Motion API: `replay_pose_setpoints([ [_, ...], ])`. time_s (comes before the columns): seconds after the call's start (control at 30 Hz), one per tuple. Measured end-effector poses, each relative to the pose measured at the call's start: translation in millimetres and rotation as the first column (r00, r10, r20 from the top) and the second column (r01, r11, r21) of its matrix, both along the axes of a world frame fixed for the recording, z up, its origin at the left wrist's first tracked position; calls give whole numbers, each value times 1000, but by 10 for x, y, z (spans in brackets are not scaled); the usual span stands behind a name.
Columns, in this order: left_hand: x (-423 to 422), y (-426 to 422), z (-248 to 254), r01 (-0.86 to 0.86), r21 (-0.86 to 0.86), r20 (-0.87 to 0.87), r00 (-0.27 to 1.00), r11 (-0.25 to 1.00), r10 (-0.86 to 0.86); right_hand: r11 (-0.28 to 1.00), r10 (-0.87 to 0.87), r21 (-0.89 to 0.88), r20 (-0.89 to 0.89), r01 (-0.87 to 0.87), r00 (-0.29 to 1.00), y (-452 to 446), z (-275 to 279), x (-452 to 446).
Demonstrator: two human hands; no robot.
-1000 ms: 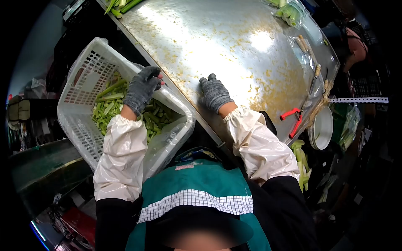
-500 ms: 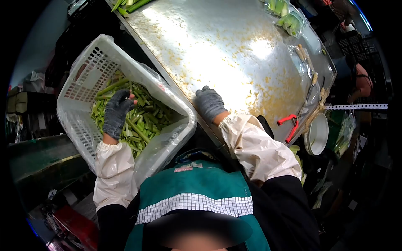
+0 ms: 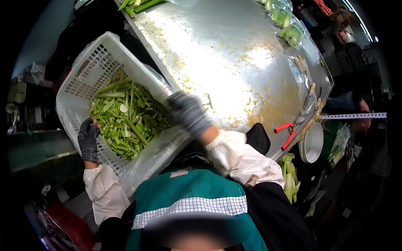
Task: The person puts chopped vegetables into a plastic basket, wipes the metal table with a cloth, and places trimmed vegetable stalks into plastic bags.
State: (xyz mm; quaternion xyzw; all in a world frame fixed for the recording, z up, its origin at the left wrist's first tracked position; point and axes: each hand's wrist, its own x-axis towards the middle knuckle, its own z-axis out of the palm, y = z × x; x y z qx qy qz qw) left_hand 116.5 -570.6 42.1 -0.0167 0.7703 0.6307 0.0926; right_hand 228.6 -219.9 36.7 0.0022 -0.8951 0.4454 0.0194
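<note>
Stalks (image 3: 125,136), most of them cut into short green pieces, lie heaped inside a white basket (image 3: 94,62) with clear plastic (image 3: 148,165) draped along its sides, just beside the metal desk (image 3: 259,73). The gloved left hand (image 3: 88,140) is at the basket's left side, its bare fingertips turned in towards the heap; its fingers are bent, but I cannot tell whether the grip is pinching anything. The gloved right hand (image 3: 189,113) is blurred above the desk's near-left edge, beside the basket's rim, and the state of its grip cannot be told. Yellowish scraps (image 3: 276,106) are scattered over the desk, a tool with red handles (image 3: 289,142) lies near its right edge, and bagged vegetables (image 3: 292,34) lie at the far right.
</note>
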Motion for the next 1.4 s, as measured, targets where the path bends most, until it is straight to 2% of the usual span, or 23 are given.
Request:
replay_pose_setpoints([
  [0.07, 81, -28, 8, 17, -47, 35, 999, 999, -15, 916, -400, 13, -35, 401, 916, 457, -40, 225],
  [0.1, 74, -67, -30, 14, -46, 31, 999, 999, -13, 892, -441, 213, 218, 399, 870, 625, 119, 306],
  [0.13, 81, -109, -114, 14, -47, 38, 999, 999, -12, 836, -490, 368, 167, 408, 855, 785, -224, 414],
  [0.17, 90, -131, -166, 12, -46, 48, 999, 999, -10, 855, -469, 427, 392, 295, 791, 844, -287, 401],
  [0.23, 148, -56, -188, 1, -72, 37, 999, 997, 2, 864, -430, 455, 438, 218, 789, 786, -142, 398],
  [0.43, 177, 87, -221, 30, -82, 30, 999, 996, -27, 800, -386, 568, 241, 194, 890, 494, -330, 348],
  [0.57, 190, 116, -250, 41, 4, 28, 999, 999, -41, 786, -215, 617, 328, -36, 920, 473, -260, 346],
  [0.63, 206, 121, -278, 39, 31, 3, 999, 999, -39, 777, -181, 626, 316, -61, 931, 455, -232, 400],
  [0.73, 259, 145, -220, 102, -99, -57, 993, 990, -108, 755, -108, 642, 322, -133, 940, 464, -139, 416],
  [0.77, 252, 112, -232, 92, -99, -62, 993, 991, -98, 774, -95, 622, 294, -115, 951, 498, -72, 381],
  [0.8, 244, 83, -274, 91, -151, -112, 988, 984, -109, 790, -211, 613, 240, 21, 948, 615, -227, 348],
  [0.83, 235, 51, -305, 86, -203, -162, 980, 976, -120, 788, -325, 595, 188, 156, 927, 669, -272, 295],
  [0.87, 233, 5, -315, 92, -208, -196, 972, 974, -133, 804, -362, 511, 13, 305, 932, 716, -298, 260],
  [0.93, 238, -39, -251, 73, -265, -199, 971, 962, -129, 877, -443, 57, -289, 477, 849, 486, 198, 167],
  [0.97, 232, -51, -224, 76, -322, -197, 970, 944, -145, 855, -517, -179, -384, 488, 765, 326, 351, 96],
  [1.03, 195, -94, -229, 77, -266, -171, 977, 961, -126, 822, -457, -485, -248, 299, 854, -287, 567, 25],
  [1.07, 177, -99, -221, 69, -203, -147, 984, 977, -100, 997, -71, -52, -362, 56, 929, -567, 360, -19],
  [1.1, 188, -69, -164, 78, -205, -153, 982, 976, -110, 896, 327, 397, -289, -198, 900, -718, 163, -42],
  [1.17, 199, -5, -27, 12, -488, -313, 931, 872, -188, 950, 223, 287, -334, -127, 916, -652, 186, -51],
  [1.23, 200, -70, -86, -7, -442, -270, 955, 897, -125, 999, 44, 16, -329, -41, 943, -409, 344, -56],
  [1.3, 202, -142, -93, 37, -394, -199, 972, 919, -124, 951, -290, -18, -386, 307, 876, 37, 225, 45],
  [1.33, 192, -157, -76, 38, -393, -207, 970, 919, -129, 884, -369, 271, -96, 381, 924, 249, 305, 123],
  [1.4, 234, -157, -69, 30, -422, -224, 965, 906, -137, 818, -428, 445, 50, 364, 902, 564, 41, 364],
])
